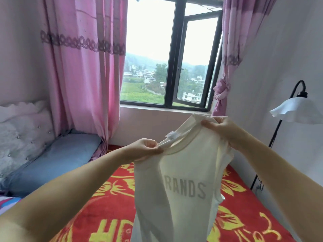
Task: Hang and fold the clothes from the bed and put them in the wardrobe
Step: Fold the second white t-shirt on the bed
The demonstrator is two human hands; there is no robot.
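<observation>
A cream white T-shirt (181, 186) with grey letters across the chest hangs in the air in front of me, above the bed (111, 206) with its red and yellow cover. My left hand (148, 149) pinches the collar at the shirt's left shoulder. My right hand (220, 128) grips the other shoulder, held higher, so the shirt hangs tilted. A white label shows at the neckline. The shirt's hem runs out of view at the bottom. No wardrobe is in view.
A blue pillow (57, 161) lies at the head of the bed against a white padded headboard (22, 135). Pink curtains (83, 67) frame an open window (173, 55). A black floor lamp with a white shade (295, 110) stands at the right wall.
</observation>
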